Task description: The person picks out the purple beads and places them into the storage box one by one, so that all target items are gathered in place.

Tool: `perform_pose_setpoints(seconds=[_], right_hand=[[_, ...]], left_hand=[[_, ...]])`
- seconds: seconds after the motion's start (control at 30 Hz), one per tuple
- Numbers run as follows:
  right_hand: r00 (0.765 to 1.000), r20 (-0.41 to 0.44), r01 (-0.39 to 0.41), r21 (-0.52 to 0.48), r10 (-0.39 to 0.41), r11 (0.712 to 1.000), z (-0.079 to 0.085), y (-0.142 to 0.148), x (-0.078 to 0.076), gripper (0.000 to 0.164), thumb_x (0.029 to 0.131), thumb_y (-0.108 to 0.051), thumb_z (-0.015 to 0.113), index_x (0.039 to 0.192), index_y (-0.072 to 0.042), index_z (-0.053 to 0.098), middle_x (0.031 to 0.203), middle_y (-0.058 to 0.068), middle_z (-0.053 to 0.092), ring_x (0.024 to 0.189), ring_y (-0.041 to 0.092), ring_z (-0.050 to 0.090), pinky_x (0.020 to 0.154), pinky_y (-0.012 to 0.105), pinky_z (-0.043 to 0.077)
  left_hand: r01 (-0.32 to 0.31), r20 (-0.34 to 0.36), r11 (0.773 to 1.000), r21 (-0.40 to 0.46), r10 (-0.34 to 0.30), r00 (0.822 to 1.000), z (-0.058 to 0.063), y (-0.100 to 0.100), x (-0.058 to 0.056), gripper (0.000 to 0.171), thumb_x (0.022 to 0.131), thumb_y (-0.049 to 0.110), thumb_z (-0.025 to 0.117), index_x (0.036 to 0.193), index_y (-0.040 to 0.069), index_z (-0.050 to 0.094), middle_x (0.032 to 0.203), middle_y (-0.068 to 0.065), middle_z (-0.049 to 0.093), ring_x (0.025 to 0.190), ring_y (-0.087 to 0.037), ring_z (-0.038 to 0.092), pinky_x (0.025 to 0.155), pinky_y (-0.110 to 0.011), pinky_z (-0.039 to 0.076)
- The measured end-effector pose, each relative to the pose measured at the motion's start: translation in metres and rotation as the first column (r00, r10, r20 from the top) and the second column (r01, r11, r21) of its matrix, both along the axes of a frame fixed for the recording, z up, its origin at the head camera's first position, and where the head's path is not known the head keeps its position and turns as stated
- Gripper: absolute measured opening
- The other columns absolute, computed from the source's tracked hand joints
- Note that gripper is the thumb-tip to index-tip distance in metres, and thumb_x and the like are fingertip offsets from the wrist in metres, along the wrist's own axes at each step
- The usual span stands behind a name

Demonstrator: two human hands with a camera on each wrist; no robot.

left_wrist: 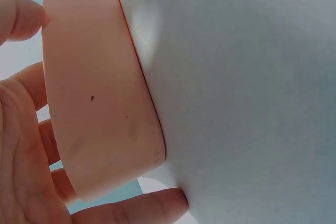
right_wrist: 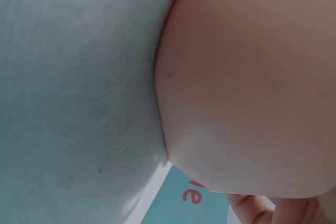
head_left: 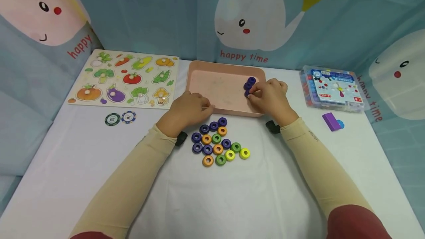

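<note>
Purple rings (head_left: 249, 85) line the right end of the tray (head_left: 216, 87) in the head view, their row's long axis running near-to-far (each ring, being round, has none). Our right hand (head_left: 270, 97) has a narrow grip, pinching the nearest; we judge it's being placed, calling next for gentle release. Left wrist: our left hand (left_wrist: 23, 166) loosely straddles the tray's wall. Right wrist: the tray hides the rings.
</note>
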State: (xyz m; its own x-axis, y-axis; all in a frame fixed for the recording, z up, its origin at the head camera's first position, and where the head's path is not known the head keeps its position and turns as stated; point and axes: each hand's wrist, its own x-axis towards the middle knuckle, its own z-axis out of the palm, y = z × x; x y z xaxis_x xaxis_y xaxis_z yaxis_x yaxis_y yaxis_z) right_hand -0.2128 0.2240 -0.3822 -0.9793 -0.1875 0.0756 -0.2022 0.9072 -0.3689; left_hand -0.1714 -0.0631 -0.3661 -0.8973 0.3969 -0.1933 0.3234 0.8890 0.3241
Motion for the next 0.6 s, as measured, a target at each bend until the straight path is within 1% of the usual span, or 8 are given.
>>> perform_pose_setpoints(seconds=[0.13,0.2,0.27,0.3,0.37,0.43,0.53,0.6], right_hand=[[1.0,-0.006,0.023,0.026,-0.023,0.999,0.001,-0.001,0.002,0.021,0.09,-0.034,0.073,0.101,-0.017,0.073,0.095,0.006,0.072,0.115,0.031,0.048,0.112,0.061,0.013],[0.999,-0.043,0.026,0.024,-0.025,0.999,0.003,-0.002,0.007,0.023,0.091,-0.035,0.072,0.104,-0.016,0.071,0.103,0.006,0.072,0.114,0.032,0.051,0.11,0.061,0.018],[0.994,-0.109,-0.002,-0.003,0.002,1.0,0.005,-0.005,0.016,0.022,0.091,-0.034,0.073,0.104,-0.017,0.071,0.107,0.004,0.072,0.111,0.031,0.054,0.106,0.059,0.023],[0.989,-0.145,-0.032,-0.019,0.029,0.999,0.006,-0.008,0.022,0.02,0.091,-0.033,0.073,0.103,-0.017,0.071,0.109,0.003,0.072,0.109,0.03,0.055,0.104,0.058,0.026],[0.973,-0.2,-0.129,-0.052,0.116,0.99,0.009,-0.016,0.036,0.015,0.09,-0.028,0.075,0.099,-0.018,0.071,0.107,0.002,0.072,0.108,0.027,0.056,0.1,0.056,0.029],[0.947,-0.228,-0.245,-0.055,0.226,0.968,0.012,-0.025,0.05,0.011,0.088,-0.026,0.077,0.096,-0.02,0.072,0.103,-0.001,0.072,0.105,0.024,0.056,0.095,0.053,0.032],[0.903,-0.206,-0.387,-0.012,0.377,0.922,0.014,-0.04,0.068,0.009,0.089,-0.025,0.076,0.095,-0.021,0.074,0.1,-0.003,0.071,0.103,0.02,0.057,0.091,0.046,0.036],[0.884,-0.173,-0.437,0.03,0.435,0.899,0.014,-0.047,0.075,0.009,0.089,-0.025,0.076,0.097,-0.021,0.076,0.1,-0.005,0.071,0.102,0.019,0.057,0.089,0.042,0.038]], left_hand=[[-0.003,-0.001,1.0,0.005,0.003,1.0,0.0,0.001,0.0,0.049,0.099,0.05,0.042,0.13,0.021,0.068,0.139,-0.007,0.061,0.116,-0.03,0.052,0.1,-0.047,0.047],[-0.004,-0.002,1.0,0.006,0.004,1.0,-0.001,0.001,0.0,0.049,0.099,0.05,0.042,0.129,0.021,0.069,0.138,-0.007,0.061,0.116,-0.03,0.053,0.099,-0.047,0.047],[-0.006,-0.003,1.0,0.004,0.006,1.0,-0.001,0.001,0.0,0.049,0.099,0.05,0.042,0.129,0.022,0.069,0.138,-0.007,0.061,0.116,-0.03,0.053,0.099,-0.047,0.047],[-0.005,-0.002,1.0,0.005,0.005,1.0,-0.001,0.001,0.0,0.049,0.099,0.05,0.043,0.128,0.021,0.069,0.138,-0.007,0.061,0.116,-0.031,0.053,0.099,-0.048,0.047],[-0.004,-0.003,1.0,0.004,0.004,1.0,-0.001,0.001,0.0,0.048,0.099,0.05,0.043,0.128,0.021,0.069,0.138,-0.008,0.061,0.116,-0.031,0.053,0.099,-0.048,0.047],[-0.004,-0.005,1.0,0.001,0.004,1.0,0.0,0.001,-0.001,0.048,0.099,0.05,0.043,0.128,0.021,0.069,0.138,-0.007,0.061,0.116,-0.031,0.053,0.099,-0.048,0.047],[-0.004,-0.011,1.0,-0.004,0.004,1.0,0.0,0.001,-0.002,0.048,0.099,0.05,0.043,0.127,0.021,0.07,0.136,-0.007,0.063,0.114,-0.031,0.054,0.098,-0.047,0.048],[0.001,-0.012,1.0,-0.007,-0.001,1.0,0.0,0.001,-0.002,0.048,0.099,0.049,0.043,0.126,0.021,0.07,0.135,-0.007,0.063,0.113,-0.031,0.054,0.097,-0.048,0.048]])
